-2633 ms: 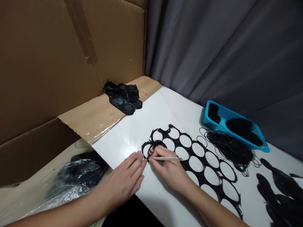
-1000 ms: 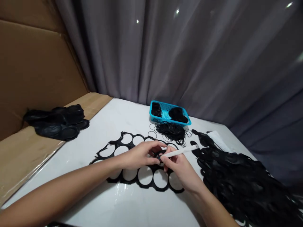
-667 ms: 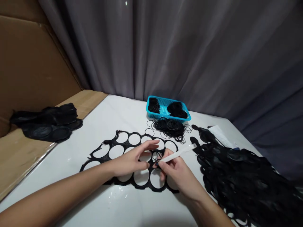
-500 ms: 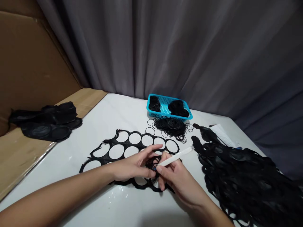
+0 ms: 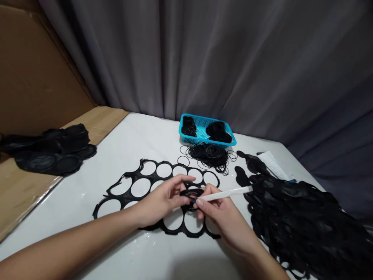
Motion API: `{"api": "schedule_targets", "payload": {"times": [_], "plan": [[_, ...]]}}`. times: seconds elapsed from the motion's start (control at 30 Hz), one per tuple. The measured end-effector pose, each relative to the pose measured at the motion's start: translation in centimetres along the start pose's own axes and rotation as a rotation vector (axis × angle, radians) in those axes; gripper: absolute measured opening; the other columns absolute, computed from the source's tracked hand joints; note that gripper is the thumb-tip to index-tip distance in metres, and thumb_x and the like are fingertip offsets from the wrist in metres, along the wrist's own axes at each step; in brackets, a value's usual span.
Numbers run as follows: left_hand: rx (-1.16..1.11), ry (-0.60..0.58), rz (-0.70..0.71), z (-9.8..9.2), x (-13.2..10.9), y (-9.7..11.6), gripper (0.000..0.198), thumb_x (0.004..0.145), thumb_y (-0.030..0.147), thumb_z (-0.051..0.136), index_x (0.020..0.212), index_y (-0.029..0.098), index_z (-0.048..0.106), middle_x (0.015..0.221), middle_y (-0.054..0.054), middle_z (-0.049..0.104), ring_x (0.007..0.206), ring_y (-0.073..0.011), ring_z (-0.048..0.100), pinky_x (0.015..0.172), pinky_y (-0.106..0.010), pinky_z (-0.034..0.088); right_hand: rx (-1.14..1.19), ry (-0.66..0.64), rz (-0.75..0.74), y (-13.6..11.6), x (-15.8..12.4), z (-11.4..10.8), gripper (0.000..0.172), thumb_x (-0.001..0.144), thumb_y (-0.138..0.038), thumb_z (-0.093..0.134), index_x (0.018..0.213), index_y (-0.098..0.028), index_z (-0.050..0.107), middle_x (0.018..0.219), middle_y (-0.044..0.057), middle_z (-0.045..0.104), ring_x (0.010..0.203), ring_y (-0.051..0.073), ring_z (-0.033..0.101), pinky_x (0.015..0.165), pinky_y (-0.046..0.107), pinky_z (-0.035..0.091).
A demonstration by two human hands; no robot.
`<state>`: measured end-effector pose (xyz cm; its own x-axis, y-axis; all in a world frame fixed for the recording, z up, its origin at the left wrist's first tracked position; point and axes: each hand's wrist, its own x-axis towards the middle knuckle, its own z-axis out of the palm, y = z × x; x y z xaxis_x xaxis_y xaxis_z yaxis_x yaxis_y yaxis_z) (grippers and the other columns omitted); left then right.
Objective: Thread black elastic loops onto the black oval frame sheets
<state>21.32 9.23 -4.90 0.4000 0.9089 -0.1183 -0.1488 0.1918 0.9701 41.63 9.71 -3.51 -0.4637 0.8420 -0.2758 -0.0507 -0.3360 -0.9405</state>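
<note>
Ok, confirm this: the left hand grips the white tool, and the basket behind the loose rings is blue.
Not quite: the head view shows the right hand gripping the white tool. The basket behind the loose rings is blue.

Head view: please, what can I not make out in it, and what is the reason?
In the head view:
Sheet: some holes, hidden by left hand and right hand.
Stick: inner end, partly covered by right hand.
Rings between hands: their number; too thin, overlapping.
Pile: right part, cut off by picture's edge.

The left hand [image 5: 164, 198] and right hand [image 5: 220, 212] are bare (so are both slender, tapering forearms [image 5: 90, 239]).
</note>
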Motion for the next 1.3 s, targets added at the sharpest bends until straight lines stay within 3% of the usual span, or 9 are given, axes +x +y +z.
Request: {"api": "schedule_targets", "payload": {"times": [0.13, 0.23, 0.4, 0.53, 0.67, 0.77, 1.0, 1.3], "plan": [[-0.233, 0.115, -0.055, -0.5, 0.3, 0.3, 0.042, 0.089, 0.033, 0.073, 0.124, 0.021, 0.055, 0.092, 0.000, 0.065, 0.094, -0.0209, 0.072, 0.086, -0.035, 0.055, 0.294, -0.041, 0.092, -0.6, 0.6, -1.1, 0.035, 0.075, -0.034, 0.087, 0.077, -0.018, 0.055, 0.083, -0.001, 0.063, 0.075, 0.011, 0.060, 0.065, 0.020, 0.046], [-0.314, 0.098, -0.130, -0.8, 0.4, 0.7, 0.040, 0.089, 0.032, 0.076, 0.120, 0.017, 0.056, 0.097, -0.006, 0.072, 0.095, -0.0219, 0.074, 0.084, -0.033, 0.056, 0.387, -0.050, 0.126, -0.7, 1.0, -1.6, 0.033, 0.072, -0.028, 0.089, 0.077, -0.018, 0.058, 0.086, 0.001, 0.063, 0.085, 0.013, 0.065, 0.068, 0.020, 0.051], [-0.413, 0.021, -0.149, -1.2, 0.2, 1.5, 0.036, 0.091, 0.027, 0.074, 0.122, 0.016, 0.059, 0.112, -0.012, 0.074, 0.106, -0.0250, 0.072, 0.096, -0.040, 0.055, 0.437, 0.045, 0.127, -0.7, 1.3, -2.1, 0.032, 0.070, -0.025, 0.090, 0.080, -0.019, 0.060, 0.083, -0.002, 0.062, 0.083, 0.012, 0.066, 0.075, 0.021, 0.057], [-0.447, -0.003, -0.178, -1.5, 0.1, 1.9, 0.033, 0.094, 0.024, 0.068, 0.124, 0.014, 0.062, 0.121, -0.015, 0.072, 0.107, -0.0269, 0.073, 0.096, -0.041, 0.056, 0.475, 0.097, 0.140, -0.6, 1.3, -2.4, 0.033, 0.068, -0.021, 0.091, 0.083, -0.019, 0.062, 0.083, -0.003, 0.063, 0.080, 0.011, 0.066, 0.075, 0.021, 0.059], [-0.494, -0.015, -0.205, -1.6, 0.0, 2.1, 0.032, 0.098, 0.021, 0.060, 0.128, 0.011, 0.061, 0.125, -0.019, 0.070, 0.108, -0.0286, 0.072, 0.093, -0.039, 0.058, 0.515, 0.094, 0.161, -0.7, 1.2, -2.4, 0.033, 0.067, -0.019, 0.091, 0.084, -0.018, 0.063, 0.085, -0.001, 0.067, 0.084, 0.013, 0.069, 0.076, 0.023, 0.060], [-0.515, -0.022, -0.199, -1.7, 0.0, 2.2, 0.034, 0.099, 0.021, 0.057, 0.131, 0.009, 0.059, 0.126, -0.020, 0.069, 0.109, -0.0301, 0.072, 0.092, -0.039, 0.059, 0.535, 0.103, 0.155, -0.9, 1.1, -2.4, 0.030, 0.067, -0.017, 0.091, 0.082, -0.017, 0.065, 0.083, -0.002, 0.066, 0.077, 0.011, 0.068, 0.073, 0.023, 0.062], [-0.487, -0.033, -0.193, -1.8, 0.0, 2.3, 0.039, 0.096, 0.020, 0.065, 0.134, 0.014, 0.058, 0.131, -0.017, 0.066, 0.111, -0.0292, 0.071, 0.095, -0.040, 0.059, 0.518, 0.086, 0.134, -1.2, 1.0, -2.5, 0.024, 0.068, -0.017, 0.090, 0.079, -0.016, 0.069, 0.081, -0.002, 0.065, 0.072, 0.010, 0.067, 0.071, 0.023, 0.062], [-0.535, -0.022, -0.220, -1.5, -0.1, 2.6, 0.036, 0.095, 0.017, 0.067, 0.131, 0.013, 0.061, 0.126, -0.020, 0.069, 0.103, -0.0284, 0.074, 0.086, -0.038, 0.063, 0.554, 0.009, 0.130, -1.1, 1.0, -2.5, 0.019, 0.074, -0.013, 0.086, 0.080, -0.016, 0.069, 0.077, -0.002, 0.068, 0.071, 0.010, 0.070, 0.070, 0.019, 0.063]]}}
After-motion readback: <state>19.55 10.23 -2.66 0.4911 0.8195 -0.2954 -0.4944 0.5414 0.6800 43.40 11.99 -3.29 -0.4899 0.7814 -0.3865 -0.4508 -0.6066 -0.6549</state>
